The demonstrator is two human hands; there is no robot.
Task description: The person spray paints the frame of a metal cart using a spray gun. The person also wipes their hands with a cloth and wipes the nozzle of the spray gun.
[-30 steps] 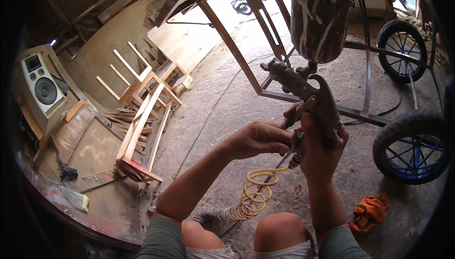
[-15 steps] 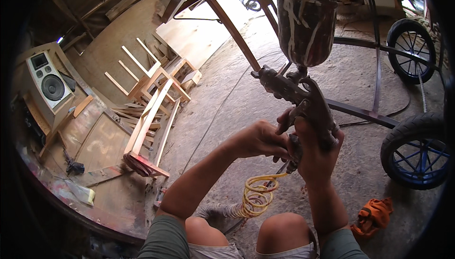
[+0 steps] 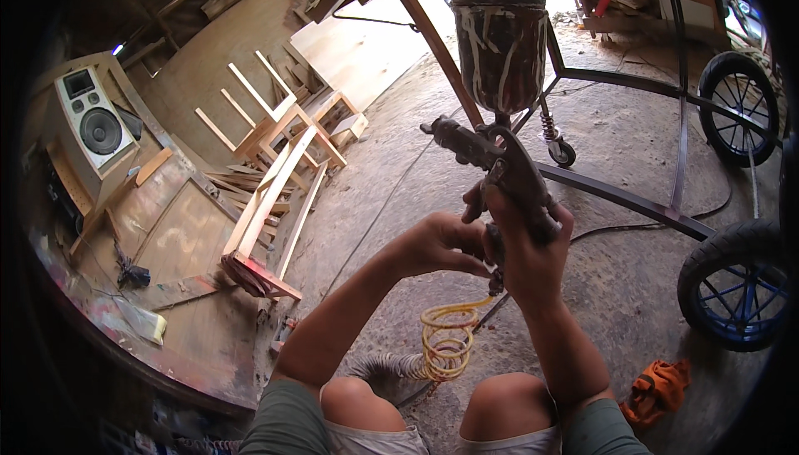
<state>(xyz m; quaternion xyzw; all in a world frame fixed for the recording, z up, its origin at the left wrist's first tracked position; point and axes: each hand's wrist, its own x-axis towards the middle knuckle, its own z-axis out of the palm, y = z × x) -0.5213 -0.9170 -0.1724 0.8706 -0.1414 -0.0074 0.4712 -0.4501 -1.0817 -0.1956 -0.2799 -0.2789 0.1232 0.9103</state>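
Observation:
A dark, paint-stained spray gun (image 3: 474,145) with a large cup (image 3: 503,64) on top is held up in front of me. Pale drips run down the cup's side. My right hand (image 3: 533,238) is closed around the gun's handle, with a finger at the trigger. Lower down, my left hand (image 3: 454,245) pinches the fitting at the base of the handle; its fingertips are partly hidden behind it. From that fitting a yellow coiled air hose (image 3: 448,334) hangs down between my knees.
A dark metal frame (image 3: 620,195) with spoked wheels (image 3: 736,284) stands ahead and to the right. An orange cloth (image 3: 656,392) lies on the floor. At left are a speaker (image 3: 93,122), a wooden workbench (image 3: 166,243) and unfinished wooden furniture (image 3: 275,188).
The spray gun and both hands have shifted left and slightly down in the picture. A small caster on the metal frame has come into view behind the gun.

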